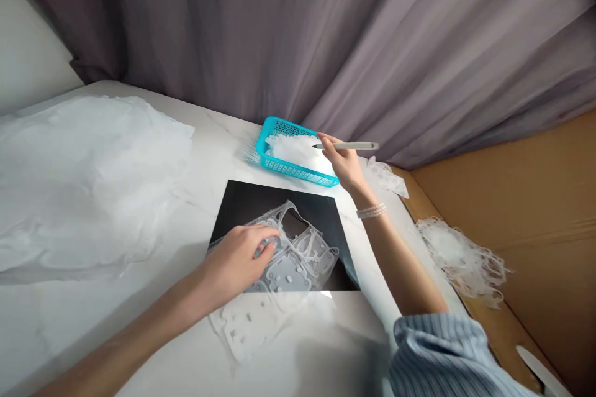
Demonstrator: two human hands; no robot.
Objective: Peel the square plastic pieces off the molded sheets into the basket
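Note:
A translucent molded sheet [291, 269] with cutouts and small raised parts lies partly on a black mat [246, 198] and partly on the white table. My left hand [246, 254] rests on its upper left part, fingers bent, with thumb and forefinger close to the sheet; whether they grip it is unclear. My right hand [343, 164] is closed around a slim pale pen-like tool [356, 145], over the right end of a turquoise basket [298, 172]. Inside the basket is a heap of white translucent pieces [295, 150]. The tool's dark tip points left above the heap.
A large translucent plastic bag [93, 179] covers the table's left side. Clear scraps [388, 177] lie right of the basket, and a tangled pile of strips [460, 257] lies by the cardboard [526, 198] at the right. A grey curtain [242, 30] hangs behind.

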